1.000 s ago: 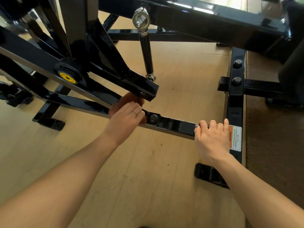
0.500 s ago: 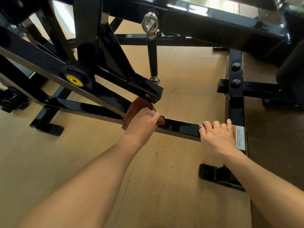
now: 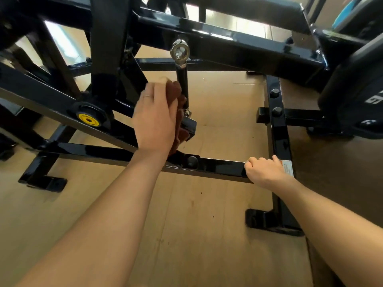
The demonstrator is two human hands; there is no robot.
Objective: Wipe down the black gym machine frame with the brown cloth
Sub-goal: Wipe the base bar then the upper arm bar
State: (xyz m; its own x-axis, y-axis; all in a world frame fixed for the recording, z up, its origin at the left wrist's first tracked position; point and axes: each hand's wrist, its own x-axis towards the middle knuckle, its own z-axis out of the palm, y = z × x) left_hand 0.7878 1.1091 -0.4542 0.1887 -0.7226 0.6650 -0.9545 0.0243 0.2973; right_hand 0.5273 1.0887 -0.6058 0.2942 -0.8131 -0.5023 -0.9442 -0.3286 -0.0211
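Now mid-wipe, well short of done. Left hand up at 11 o'clock from centre, fingers laid fairly straight over the cloth, pressing it against the slanted arm of the frame, right beside the black rod with its chrome eye. Cloth bunched between palm and metal, brown folds showing only along the hand's right edge, hanging toward the arm's square end. Whether the thumb hooks the cloth from behind: cannot tell. Right hand at 4 o'clock, fingers curled over the top of the low crossbar, gripping it just beside the warning label, apparently as a brace.

Judging by gloss alone, no way to say which bars are already clean; everything shines alike. Likely left: the rod, the pivot with the yellow cap at 9 o'clock, the long diagonal beam, the heavy top beam at 12 o'clock, the right-hand rail with its bolts, and the feet on the wooden floor. Plenty of reaching ahead, with tight gaps round the pivot to snag the cloth.
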